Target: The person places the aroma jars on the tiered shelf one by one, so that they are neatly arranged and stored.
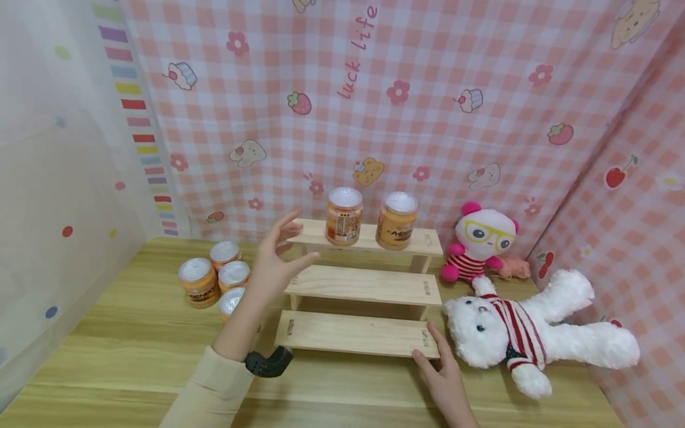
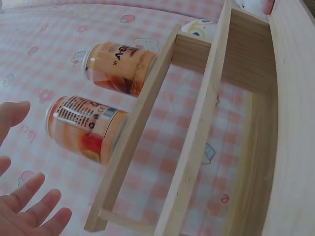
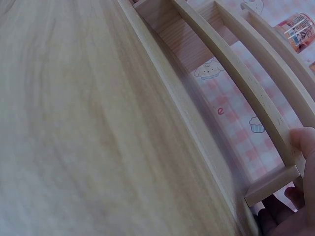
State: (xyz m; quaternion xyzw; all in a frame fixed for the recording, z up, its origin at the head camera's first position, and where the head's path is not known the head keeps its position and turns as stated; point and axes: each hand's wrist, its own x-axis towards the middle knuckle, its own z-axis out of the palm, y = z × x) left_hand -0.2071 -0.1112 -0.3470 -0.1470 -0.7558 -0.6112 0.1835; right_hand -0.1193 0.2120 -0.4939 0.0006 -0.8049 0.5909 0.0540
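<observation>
While pink checked cloth [image 1: 455, 137] walls the back and right, wood-grain tabletop [image 1: 134, 351] spans below. Three-step wooden rack [image 1: 358, 334] stands mid-table. White plush bear [image 1: 527, 333] lies right of it, plush in yellow glasses [image 1: 484, 235] just behind bear. Left hand [image 1: 273, 270] spread wide, thumb well off fingers, holding nothing, near top step's left end. Right hand [image 1: 443, 374] grips bottom step's right end; right wrist view alone shows fingers curled round the end support. Two orange cans [image 1: 344, 223] upright on top step. Only head view shows four more cans [image 1: 199, 284], left of rack.
</observation>
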